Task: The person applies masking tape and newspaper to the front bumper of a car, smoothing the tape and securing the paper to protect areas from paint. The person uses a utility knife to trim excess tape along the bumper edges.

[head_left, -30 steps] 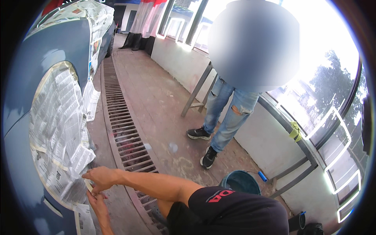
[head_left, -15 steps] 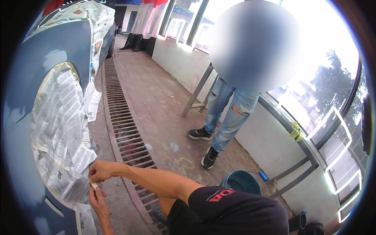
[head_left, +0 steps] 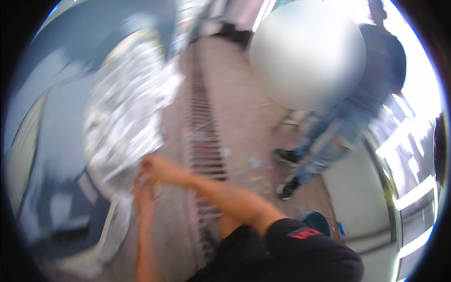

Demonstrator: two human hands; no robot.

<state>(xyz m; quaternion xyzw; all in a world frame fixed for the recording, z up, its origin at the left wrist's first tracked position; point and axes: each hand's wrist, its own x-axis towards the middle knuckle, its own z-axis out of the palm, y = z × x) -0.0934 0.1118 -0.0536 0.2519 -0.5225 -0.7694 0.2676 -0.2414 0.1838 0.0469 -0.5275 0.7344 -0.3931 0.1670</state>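
The scene is smeared by motion. My right hand (head_left: 157, 169) is bent at the lower right edge of the newspaper sheets (head_left: 124, 103) taped over the car's wheel opening. Just below it is my left hand (head_left: 144, 195), almost touching it. The fingers of both hands look drawn together in a pinch. Between them shows a small pale bit of what looks like masking tape (head_left: 156, 189), clearer half a second ago. The grey-blue car body (head_left: 66, 117) surrounds the paper. A narrow paper strip (head_left: 123, 225) hangs from the panel's lower edge beside my left hand.
A metal floor grate (head_left: 206, 150) runs alongside the car beneath my right forearm. Another person in ripped jeans (head_left: 324, 141) and dark shoes stands by the low wall (head_left: 352, 183) and bright windows. A green bucket (head_left: 315, 222) stands near my right sleeve, with a blue object (head_left: 341, 228) beside it.
My view has swung left and down, so the car, my hands and the person lie further right in the picture. More of the car's front shows. Both hands stay close together by the paper.
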